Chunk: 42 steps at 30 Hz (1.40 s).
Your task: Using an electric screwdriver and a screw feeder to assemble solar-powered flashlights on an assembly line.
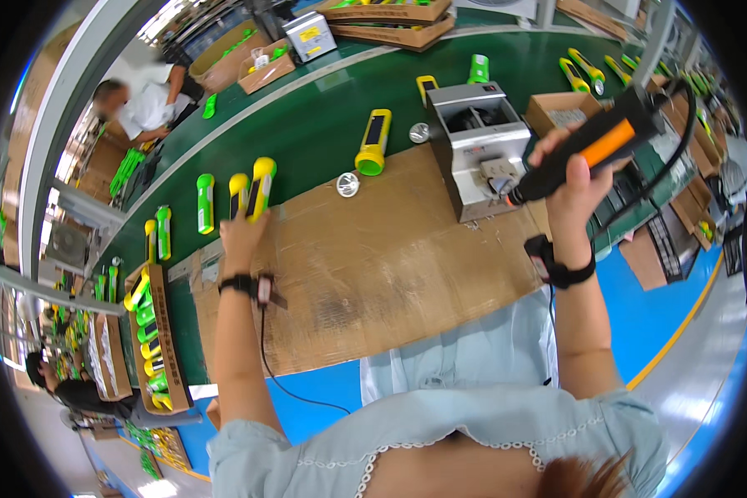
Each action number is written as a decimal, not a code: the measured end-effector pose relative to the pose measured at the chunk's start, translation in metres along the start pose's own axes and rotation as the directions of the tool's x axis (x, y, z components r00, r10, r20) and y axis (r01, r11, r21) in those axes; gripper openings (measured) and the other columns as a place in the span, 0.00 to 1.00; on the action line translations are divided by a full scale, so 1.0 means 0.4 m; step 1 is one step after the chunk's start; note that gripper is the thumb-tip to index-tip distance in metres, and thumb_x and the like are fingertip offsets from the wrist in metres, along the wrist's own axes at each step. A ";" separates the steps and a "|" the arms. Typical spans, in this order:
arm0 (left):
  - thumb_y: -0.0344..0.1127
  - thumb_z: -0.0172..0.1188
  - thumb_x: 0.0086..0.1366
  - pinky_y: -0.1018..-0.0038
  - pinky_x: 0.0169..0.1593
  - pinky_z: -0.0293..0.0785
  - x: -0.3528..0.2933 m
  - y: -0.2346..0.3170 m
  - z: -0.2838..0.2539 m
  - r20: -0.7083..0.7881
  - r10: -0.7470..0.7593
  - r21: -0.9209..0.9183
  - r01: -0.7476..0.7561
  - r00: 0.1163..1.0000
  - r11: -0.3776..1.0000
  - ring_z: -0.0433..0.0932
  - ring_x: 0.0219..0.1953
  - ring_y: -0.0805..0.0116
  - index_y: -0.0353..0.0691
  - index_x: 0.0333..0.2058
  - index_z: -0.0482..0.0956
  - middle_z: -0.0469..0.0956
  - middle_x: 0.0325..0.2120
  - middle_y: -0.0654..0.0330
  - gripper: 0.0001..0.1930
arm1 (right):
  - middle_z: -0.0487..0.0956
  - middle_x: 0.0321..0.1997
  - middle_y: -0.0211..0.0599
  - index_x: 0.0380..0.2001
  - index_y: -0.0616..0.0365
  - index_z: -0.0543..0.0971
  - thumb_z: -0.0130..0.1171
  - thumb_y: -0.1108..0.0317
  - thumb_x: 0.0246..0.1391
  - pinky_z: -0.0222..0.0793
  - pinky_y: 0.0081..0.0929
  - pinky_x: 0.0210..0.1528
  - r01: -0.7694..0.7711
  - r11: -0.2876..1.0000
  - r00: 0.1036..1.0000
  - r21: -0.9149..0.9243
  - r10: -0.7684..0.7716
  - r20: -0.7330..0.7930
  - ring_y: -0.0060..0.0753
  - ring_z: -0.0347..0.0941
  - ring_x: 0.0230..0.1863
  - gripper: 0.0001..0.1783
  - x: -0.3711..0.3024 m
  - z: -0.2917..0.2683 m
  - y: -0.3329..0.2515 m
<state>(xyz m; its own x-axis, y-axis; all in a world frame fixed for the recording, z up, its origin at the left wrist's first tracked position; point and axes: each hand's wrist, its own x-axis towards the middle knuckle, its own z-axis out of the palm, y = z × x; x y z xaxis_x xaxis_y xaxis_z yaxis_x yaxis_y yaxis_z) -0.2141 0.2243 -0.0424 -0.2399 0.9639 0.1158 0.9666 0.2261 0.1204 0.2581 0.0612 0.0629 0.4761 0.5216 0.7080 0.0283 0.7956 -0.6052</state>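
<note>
My left hand (243, 239) is at the left of the cardboard sheet, fingers closed round the near end of a yellow flashlight (261, 184). A second yellow flashlight (238, 192) lies right against those fingers; whether they grip it too is hard to see. My right hand (574, 195) is wrapped round a black electric screwdriver (610, 141) with an orange panel. Its tip points down-left at the front outlet of a grey metal screw feeder (479, 149), seemingly touching it. Between the hands, a yellow flashlight (373, 141) with a dark panel lies near a round silver reflector (348, 184).
The worn cardboard sheet (373, 257) covers the near side of a green conveyor belt (307, 124). A green flashlight (205, 203) lies to the left, above a carton (168, 349) of flashlights. Another reflector (419, 133) sits beside the feeder. A person (149, 108) works across the belt.
</note>
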 end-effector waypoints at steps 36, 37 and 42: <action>0.31 0.54 0.53 0.60 0.42 0.72 0.022 0.627 -0.031 -0.049 0.747 -0.162 -0.744 0.663 0.649 0.75 0.38 0.46 0.41 0.37 0.79 0.77 0.34 0.47 0.11 | 0.75 0.26 0.34 0.41 0.62 0.66 0.69 0.65 0.42 0.68 0.19 0.29 -0.342 0.939 0.930 0.043 0.332 0.158 0.22 0.71 0.26 0.27 -0.138 -0.026 -0.068; 0.28 0.54 0.52 0.61 0.43 0.71 -0.008 0.608 -0.051 -0.018 0.844 -0.178 -0.832 0.537 0.525 0.75 0.39 0.47 0.43 0.38 0.78 0.76 0.35 0.48 0.13 | 0.74 0.26 0.37 0.41 0.63 0.66 0.68 0.55 0.41 0.69 0.21 0.27 -0.339 0.941 0.934 0.008 0.335 0.124 0.25 0.71 0.25 0.31 -0.134 -0.024 -0.068; 0.17 0.53 0.46 0.63 0.56 0.62 -0.280 0.454 -0.202 0.278 0.954 -0.118 -0.982 0.113 0.150 0.64 0.55 0.50 0.50 0.41 0.78 0.66 0.51 0.51 0.24 | 0.74 0.25 0.41 0.41 0.66 0.66 0.66 0.44 0.42 0.69 0.23 0.26 -0.304 0.953 0.948 -0.011 0.304 0.095 0.29 0.72 0.24 0.37 -0.127 -0.028 -0.082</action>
<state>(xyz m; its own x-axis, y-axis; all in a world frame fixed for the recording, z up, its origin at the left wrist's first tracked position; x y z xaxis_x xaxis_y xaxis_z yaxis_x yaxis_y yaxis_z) -0.0188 0.1462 0.0461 0.9201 0.3634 -0.1461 0.3701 -0.9288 0.0204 0.2427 0.0053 0.0425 0.3765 0.7654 0.5219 -0.1085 0.5959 -0.7957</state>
